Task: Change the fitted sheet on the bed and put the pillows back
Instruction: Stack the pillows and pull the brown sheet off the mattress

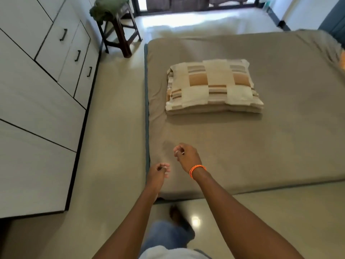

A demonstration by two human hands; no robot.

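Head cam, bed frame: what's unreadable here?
- Orange thing at the mattress far right: cut by the frame edge, cannot identify.
- Pillow count: stack edges suggest more than one; top hides the rest.
- Left hand and right hand: fingers curled, blurred; any pinch of sheet unclear.
- Green cloth on the stool: top cropped.
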